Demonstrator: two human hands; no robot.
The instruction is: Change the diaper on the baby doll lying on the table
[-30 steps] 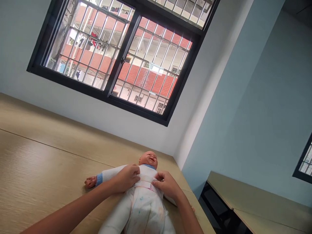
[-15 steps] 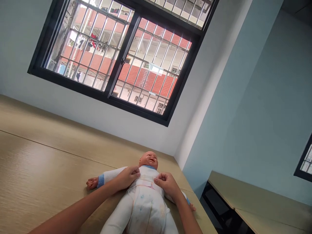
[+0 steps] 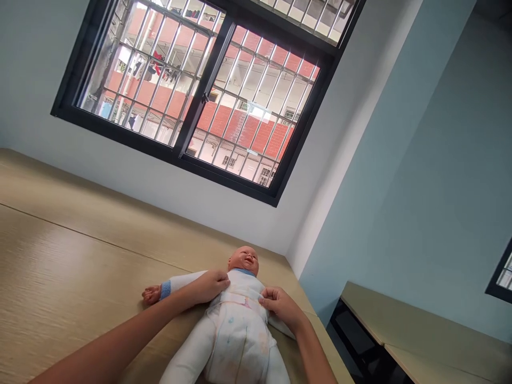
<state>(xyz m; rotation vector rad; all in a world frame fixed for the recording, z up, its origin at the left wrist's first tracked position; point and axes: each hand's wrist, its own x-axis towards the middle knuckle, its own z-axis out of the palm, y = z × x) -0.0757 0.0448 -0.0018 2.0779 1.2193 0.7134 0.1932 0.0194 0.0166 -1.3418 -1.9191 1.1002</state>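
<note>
A baby doll (image 3: pixel 245 260) lies on its back on the table, its head toward the window. It wears a white outfit with blue collar and cuffs, and a white diaper (image 3: pixel 238 338) over its lower body. My left hand (image 3: pixel 211 285) rests against the left side of its chest with fingers curled closed; what they hold is hidden. On the other side, my right hand (image 3: pixel 280 305) pinches thumb and fingers together at the upper side edge of the diaper. My right forearm hides the doll's arm on that side. The legs run out of the bottom of the picture.
The light wooden table (image 3: pixel 80 266) has a seam across it and meets the wall under a dark-framed barred window (image 3: pixel 180 152). Its right edge drops off beside the doll. A second, lower table (image 3: pixel 416 325) with dark sides stands at the right.
My right hand has shifted slightly right and outward along the diaper's edge. My left hand stays nearly in place. The camera view has moved a little.
</note>
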